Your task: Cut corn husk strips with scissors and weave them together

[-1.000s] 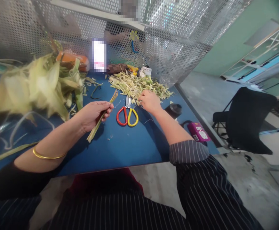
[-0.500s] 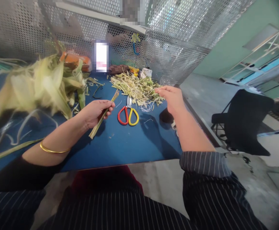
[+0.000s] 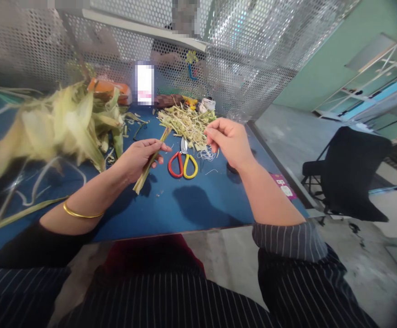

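This is probably a craft workshop: scissors (image 3: 184, 146) and plant clippings (image 3: 185, 122) lie on a worktable (image 3: 150, 216) (concrete floor (image 3: 231, 257) below).

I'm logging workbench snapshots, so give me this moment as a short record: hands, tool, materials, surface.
Left hand: holds a narrow husk strip between thumb and fingers
Right hand: above the table, fingertips pinched; too small to tell whether anything is held
Tool: scissors, one red and one yellow handle, blades pointing toward the shredded husk pile
Materials: that pile, tangled white thread at its near edge, larger corn husks on the left
Surface: blue tabletop
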A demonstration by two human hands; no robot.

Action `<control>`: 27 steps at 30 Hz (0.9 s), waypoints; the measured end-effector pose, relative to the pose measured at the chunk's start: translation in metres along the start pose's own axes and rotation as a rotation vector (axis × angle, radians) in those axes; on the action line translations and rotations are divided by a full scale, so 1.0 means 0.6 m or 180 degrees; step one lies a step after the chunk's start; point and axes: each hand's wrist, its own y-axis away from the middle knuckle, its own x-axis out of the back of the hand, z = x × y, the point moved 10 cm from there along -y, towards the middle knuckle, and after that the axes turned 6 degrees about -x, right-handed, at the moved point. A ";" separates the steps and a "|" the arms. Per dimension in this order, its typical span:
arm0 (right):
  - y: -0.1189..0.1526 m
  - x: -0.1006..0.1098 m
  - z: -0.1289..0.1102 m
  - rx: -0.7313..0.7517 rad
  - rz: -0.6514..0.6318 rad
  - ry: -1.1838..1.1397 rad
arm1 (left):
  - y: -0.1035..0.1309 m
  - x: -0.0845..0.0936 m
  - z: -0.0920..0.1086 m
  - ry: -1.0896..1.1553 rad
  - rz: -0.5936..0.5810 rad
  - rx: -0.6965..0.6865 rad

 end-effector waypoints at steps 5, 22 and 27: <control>0.013 -0.090 -0.010 0.0191 -0.0686 0.0940 | 0.007 -0.014 0.012 0.0042 -0.0249 -0.0077; 0.023 -0.027 0.105 -0.0368 -0.0488 0.0984 | -0.011 0.038 -0.011 -0.0158 0.0161 0.0389; 0.026 0.057 0.174 -0.0467 0.0062 0.1367 | -0.018 0.060 -0.008 -0.0241 0.0398 0.0335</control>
